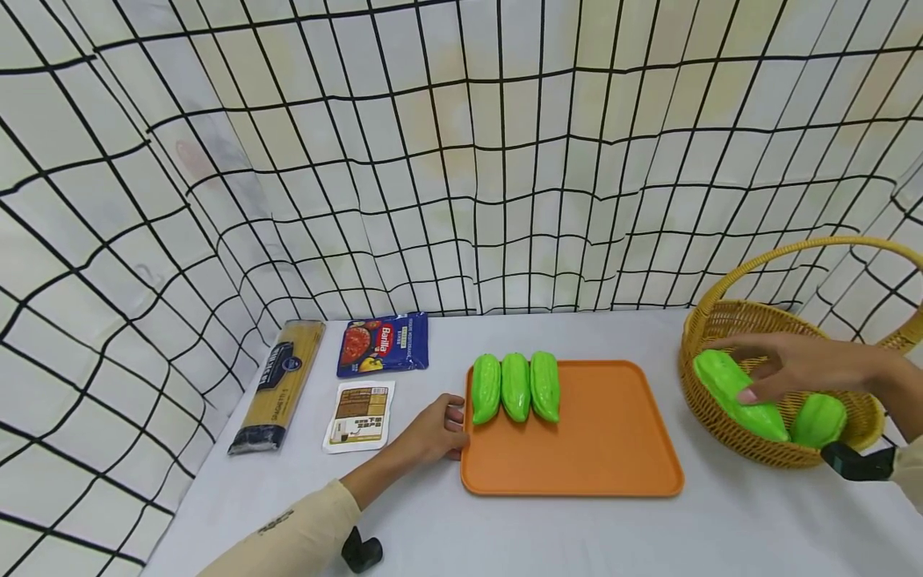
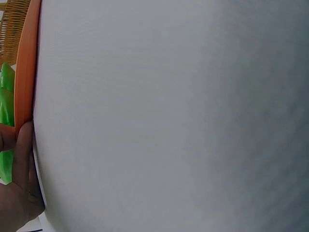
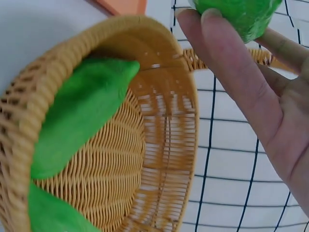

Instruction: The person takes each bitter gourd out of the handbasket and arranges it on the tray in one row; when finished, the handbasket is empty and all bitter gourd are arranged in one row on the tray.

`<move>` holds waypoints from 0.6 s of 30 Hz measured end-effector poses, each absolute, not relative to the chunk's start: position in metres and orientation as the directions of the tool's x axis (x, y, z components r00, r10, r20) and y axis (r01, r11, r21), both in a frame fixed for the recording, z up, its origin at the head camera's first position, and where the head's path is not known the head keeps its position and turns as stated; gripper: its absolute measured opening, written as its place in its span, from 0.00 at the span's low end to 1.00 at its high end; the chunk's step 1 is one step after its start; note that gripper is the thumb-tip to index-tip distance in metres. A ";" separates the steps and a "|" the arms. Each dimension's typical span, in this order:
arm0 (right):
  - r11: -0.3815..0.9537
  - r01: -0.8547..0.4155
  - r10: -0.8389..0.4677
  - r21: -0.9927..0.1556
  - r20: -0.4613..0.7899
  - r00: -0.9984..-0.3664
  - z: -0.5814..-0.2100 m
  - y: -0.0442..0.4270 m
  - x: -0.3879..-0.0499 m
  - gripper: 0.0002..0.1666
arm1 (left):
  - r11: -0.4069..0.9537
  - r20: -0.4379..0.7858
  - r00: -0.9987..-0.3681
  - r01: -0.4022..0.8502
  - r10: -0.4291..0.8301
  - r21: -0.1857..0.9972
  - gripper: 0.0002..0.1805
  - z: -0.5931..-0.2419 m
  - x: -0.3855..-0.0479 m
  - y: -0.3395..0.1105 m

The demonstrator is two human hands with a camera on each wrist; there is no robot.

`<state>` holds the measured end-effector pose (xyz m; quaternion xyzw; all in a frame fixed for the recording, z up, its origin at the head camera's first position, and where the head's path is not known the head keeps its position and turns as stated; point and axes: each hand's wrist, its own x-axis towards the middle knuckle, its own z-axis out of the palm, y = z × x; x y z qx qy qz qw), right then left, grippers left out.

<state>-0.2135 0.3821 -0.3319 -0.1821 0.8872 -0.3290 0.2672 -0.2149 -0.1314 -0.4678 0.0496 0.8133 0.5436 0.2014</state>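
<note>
My left hand (image 1: 435,430) grips the left rim of an orange tray (image 1: 577,457), with thumb and fingers on either side of the rim in the left wrist view. Three glossy, ridged green gourds (image 1: 515,388), like bitter melons, lie side by side at the tray's upper left. Over the wicker basket (image 1: 699,401) on the right, my right hand (image 1: 800,365) holds another green gourd (image 3: 241,17) between thumb and fingers. Two more gourds lie in the basket, one (image 3: 82,116) beside the other (image 3: 55,212). The palm side of the left hand is mostly hidden.
Left of the tray lie a spaghetti pack (image 1: 281,389), a blue Barilla pouch (image 1: 384,344) and a small white-and-brown packet (image 1: 359,417). A white cloth with black grid lines (image 1: 505,184) stands behind the table. The basket's tall handle (image 1: 793,252) arches above its rim.
</note>
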 end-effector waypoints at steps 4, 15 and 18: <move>0.709 -0.189 -0.511 -0.680 -0.309 -0.803 -0.333 0.369 -0.211 0.43 | 0.408 -0.275 -0.914 -0.138 0.300 0.902 0.37 -0.468 -0.215 -0.131; 0.682 -0.239 -0.519 -0.691 -0.226 -0.825 -0.341 0.346 -0.217 0.43 | 0.409 -0.275 -0.915 -0.138 0.296 0.902 0.37 -0.466 -0.214 -0.131; 0.684 -0.238 -0.505 -0.690 -0.211 -0.837 -0.345 0.340 -0.221 0.44 | 0.412 -0.272 -0.916 -0.135 0.295 0.901 0.37 -0.467 -0.214 -0.132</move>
